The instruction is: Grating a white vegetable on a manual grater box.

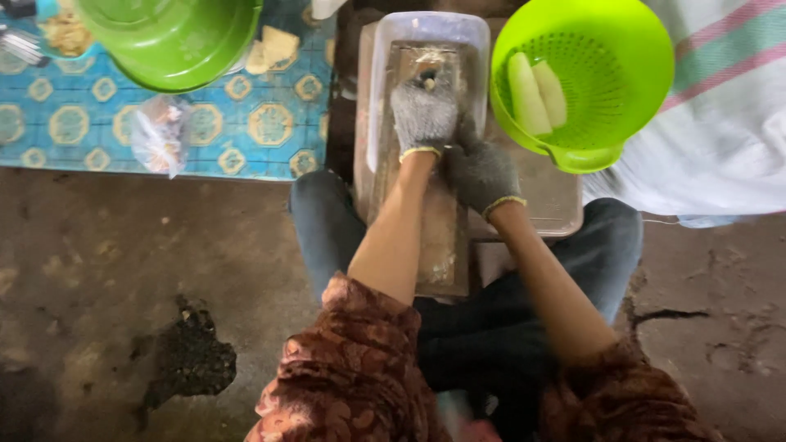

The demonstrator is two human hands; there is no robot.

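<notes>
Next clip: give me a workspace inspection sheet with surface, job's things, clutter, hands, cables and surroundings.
Surface: wooden grater board lying across the person's lap, its far end over a clear plastic tub.
Job's things: lime colander holding two pale peeled pieces.
Clutter: green basin, plastic bag on a patterned blue mat.
Hands: gloved left hand pressing on the board; gloved right hand beside it.
Cables: nothing seen.
Surroundings: stained concrete floor, striped cloth.

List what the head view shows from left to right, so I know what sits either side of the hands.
Plastic bag on the patterned mat → left hand on the grater board → right hand → green colander with peeled pieces → striped cloth.
</notes>
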